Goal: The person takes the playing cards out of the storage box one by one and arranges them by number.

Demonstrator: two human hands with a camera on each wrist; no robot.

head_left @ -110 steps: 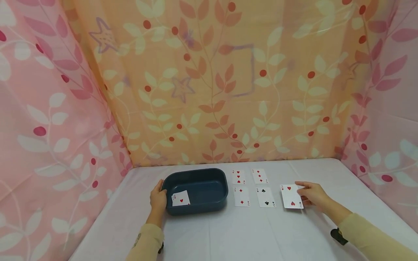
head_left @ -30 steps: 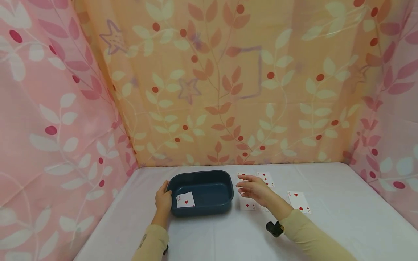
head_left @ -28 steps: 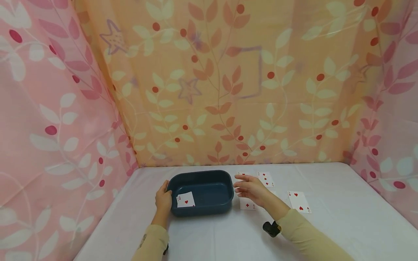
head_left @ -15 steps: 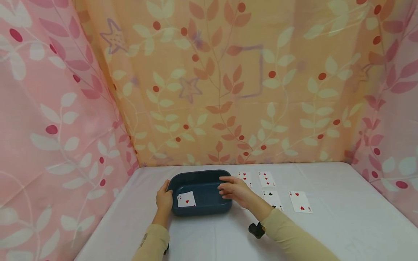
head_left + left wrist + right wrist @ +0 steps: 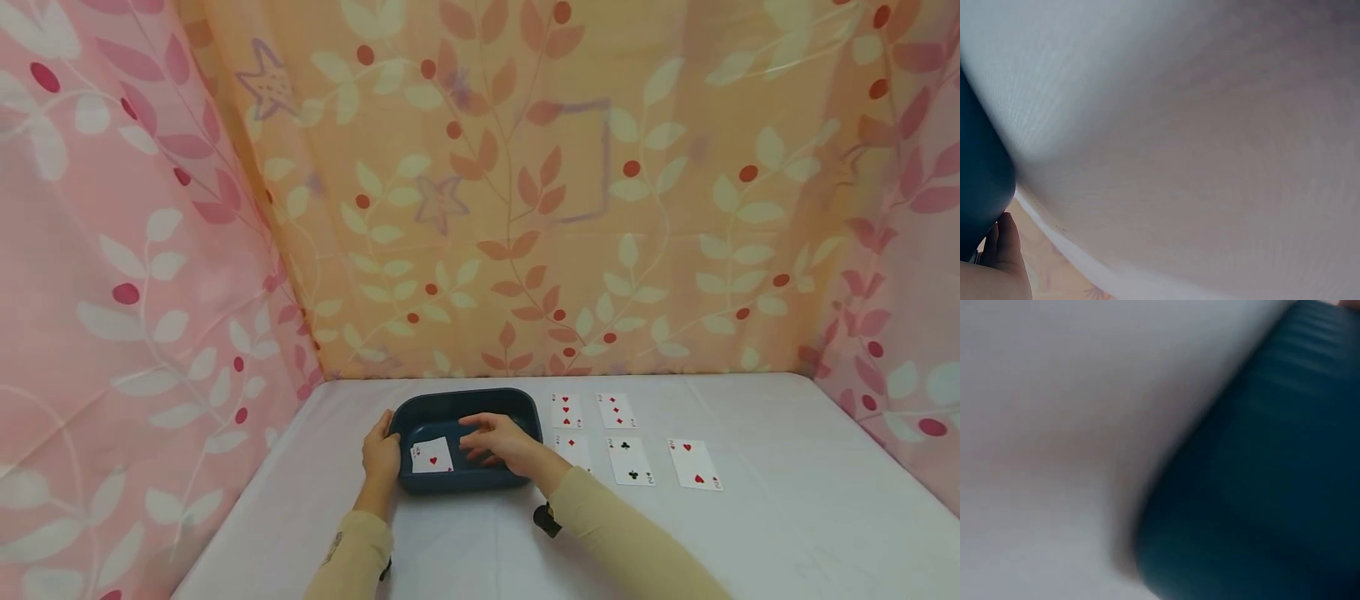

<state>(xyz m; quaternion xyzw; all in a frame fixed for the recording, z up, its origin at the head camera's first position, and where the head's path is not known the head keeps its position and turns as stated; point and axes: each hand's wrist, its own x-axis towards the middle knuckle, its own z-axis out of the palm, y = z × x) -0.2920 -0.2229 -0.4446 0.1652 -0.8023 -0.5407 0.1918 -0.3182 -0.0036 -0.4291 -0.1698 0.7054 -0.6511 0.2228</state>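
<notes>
A dark blue rectangular bin stands on the table, its side filling the right part of the right wrist view. My left hand grips the bin's left end, thumb over the rim; in the left wrist view its fingers lie against the blue wall. Over the bin's inside hovers my right hand, fingers loosely extended, nothing seen in them. Just left of its fingertips, a few overlapping playing cards lie in the bin, the top one showing a red heart.
Right of the bin, face-up cards lie in two rows. At the back are a three of hearts and a three of diamonds. In front are a partly covered two of diamonds, a two of clubs and a two of hearts.
My right hand let go of the two of hearts, leaving it on the table, then moved left across the cards and over the bin. My left hand has stayed on the bin.
</notes>
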